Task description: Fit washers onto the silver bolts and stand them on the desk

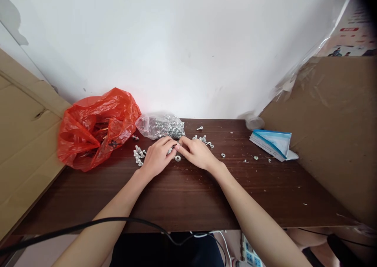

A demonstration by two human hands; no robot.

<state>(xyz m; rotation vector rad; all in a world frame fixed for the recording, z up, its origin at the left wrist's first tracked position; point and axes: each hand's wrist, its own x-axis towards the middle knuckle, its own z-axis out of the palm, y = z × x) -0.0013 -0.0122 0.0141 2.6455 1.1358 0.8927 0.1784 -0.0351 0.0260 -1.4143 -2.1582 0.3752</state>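
Note:
In the middle of the table my left hand and my right hand meet fingertip to fingertip. Both are closed in a pinch around something small and mostly hidden by the fingers, so I cannot make out what it is. A flat metal washer lies on the table just below the fingertips. Left of my left hand is a cluster of bolts. More bolts stand behind my right hand, with several nuts beside them. A clear plastic bag full of small metal parts rests beyond my left hand.
A red plastic bag stands at the left near a cardboard wall. One bolt and a nut lie apart. To the right are a blue-and-white packet and cardboard. A black cable crosses the foreground.

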